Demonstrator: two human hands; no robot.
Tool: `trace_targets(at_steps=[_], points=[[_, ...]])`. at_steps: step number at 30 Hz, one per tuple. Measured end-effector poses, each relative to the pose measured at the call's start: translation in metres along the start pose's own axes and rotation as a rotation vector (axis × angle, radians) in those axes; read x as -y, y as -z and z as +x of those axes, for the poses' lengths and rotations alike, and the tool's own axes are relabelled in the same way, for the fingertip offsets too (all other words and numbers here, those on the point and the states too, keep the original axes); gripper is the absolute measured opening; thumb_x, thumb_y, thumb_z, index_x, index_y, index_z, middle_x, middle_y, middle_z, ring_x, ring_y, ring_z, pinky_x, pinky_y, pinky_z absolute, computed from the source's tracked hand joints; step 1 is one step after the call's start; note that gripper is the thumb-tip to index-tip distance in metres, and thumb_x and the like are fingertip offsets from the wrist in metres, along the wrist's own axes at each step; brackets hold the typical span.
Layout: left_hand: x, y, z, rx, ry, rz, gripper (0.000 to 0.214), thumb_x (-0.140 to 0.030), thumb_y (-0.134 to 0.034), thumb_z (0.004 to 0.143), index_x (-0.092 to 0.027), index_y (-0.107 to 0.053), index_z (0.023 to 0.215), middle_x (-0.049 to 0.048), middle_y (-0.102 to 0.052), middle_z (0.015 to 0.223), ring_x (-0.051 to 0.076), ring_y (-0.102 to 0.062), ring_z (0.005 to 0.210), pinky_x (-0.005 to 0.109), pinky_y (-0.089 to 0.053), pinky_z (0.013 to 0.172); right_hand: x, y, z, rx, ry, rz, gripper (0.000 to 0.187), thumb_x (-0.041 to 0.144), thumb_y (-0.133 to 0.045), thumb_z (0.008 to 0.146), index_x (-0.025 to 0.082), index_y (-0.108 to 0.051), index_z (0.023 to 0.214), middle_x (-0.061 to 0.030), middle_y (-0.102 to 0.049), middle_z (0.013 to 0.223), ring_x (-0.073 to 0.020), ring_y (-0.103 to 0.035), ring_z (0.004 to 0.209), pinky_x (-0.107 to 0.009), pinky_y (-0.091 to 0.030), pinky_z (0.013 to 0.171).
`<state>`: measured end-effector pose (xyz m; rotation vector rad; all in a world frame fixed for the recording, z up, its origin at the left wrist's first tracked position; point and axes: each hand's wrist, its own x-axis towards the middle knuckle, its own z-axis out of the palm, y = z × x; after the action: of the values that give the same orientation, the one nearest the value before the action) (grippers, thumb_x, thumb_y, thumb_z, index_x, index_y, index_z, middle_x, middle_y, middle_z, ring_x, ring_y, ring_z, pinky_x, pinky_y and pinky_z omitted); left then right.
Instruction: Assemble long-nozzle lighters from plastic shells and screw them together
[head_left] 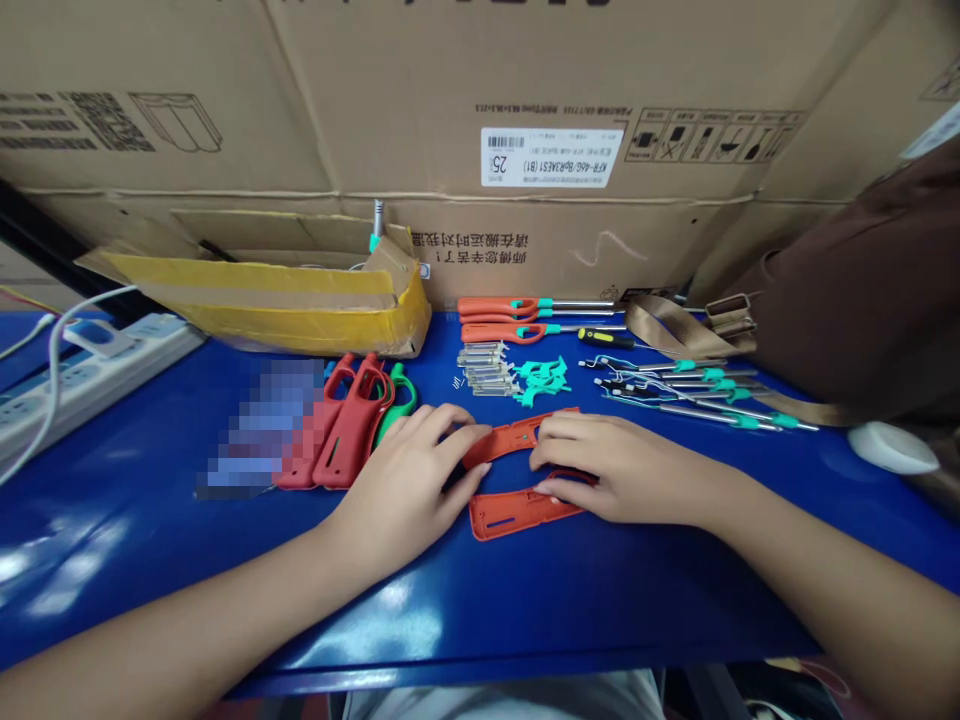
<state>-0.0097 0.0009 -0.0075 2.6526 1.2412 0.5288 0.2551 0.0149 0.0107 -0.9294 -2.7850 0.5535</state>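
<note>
Two orange plastic half shells of lighter handles lie hollow side up before me on the blue table. Around the left end of the upper half shell (pixel 504 440), my left hand (pixel 420 470) curls its fingers, thumb close to the near edge. My right hand (pixel 600 465) has its fingers on that shell's right end, while its thumb rests on the lower half shell (pixel 506 515). Right fingertips hide part of both pieces. Just beyond are small metal-and-clear cylinders (pixel 486 370) and turquoise triggers (pixel 544 378).
Assembled orange lighters (pixel 499 331) lie behind, beside a yellow-black screwdriver (pixel 606 340). Wired metal lighter tubes (pixel 705 385) are at right. Red handle shells (pixel 349 430), a taped carton (pixel 300 300) and a power strip (pixel 142 350) occupy the left. Large cardboard (pixel 360 120) walls the back.
</note>
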Motion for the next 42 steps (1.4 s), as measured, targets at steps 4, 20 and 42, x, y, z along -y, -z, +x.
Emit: trace_targets(at_steps=[4,20,42], points=[[-0.005,0.001,-0.001,0.008,-0.081,-0.152,0.024,-0.025,-0.052,0.103,-0.023,-0.065,0.123,0.0065,-0.064,0.120,0.023,-0.058,0.108,0.040,-0.047,0.095,0.000,0.001,0.001,-0.091,0.021,-0.137,0.019,0.028,-0.051,0.103,0.019,-0.067,0.103,-0.0069,-0.065,0.099,-0.0213,-0.060,0.093,-0.036,-0.049,0.083],[0.002,-0.001,0.001,0.039,-0.161,-0.109,0.014,-0.022,-0.058,0.101,-0.021,-0.072,0.103,0.0019,-0.072,0.104,0.020,-0.062,0.097,0.037,-0.042,0.083,-0.004,0.012,-0.005,0.030,-0.051,-0.171,0.013,0.027,-0.056,0.101,0.019,-0.067,0.098,-0.0046,-0.066,0.098,-0.0215,-0.063,0.092,-0.037,-0.047,0.082],[0.003,0.002,0.000,-0.001,-0.158,-0.044,0.016,-0.022,-0.057,0.101,-0.022,-0.073,0.100,0.0025,-0.072,0.104,0.023,-0.059,0.098,0.039,-0.042,0.083,-0.023,0.033,-0.015,-0.269,-0.163,-0.220,0.025,0.030,-0.047,0.103,0.021,-0.070,0.097,-0.0058,-0.072,0.102,-0.0210,-0.067,0.094,-0.034,-0.051,0.082]])
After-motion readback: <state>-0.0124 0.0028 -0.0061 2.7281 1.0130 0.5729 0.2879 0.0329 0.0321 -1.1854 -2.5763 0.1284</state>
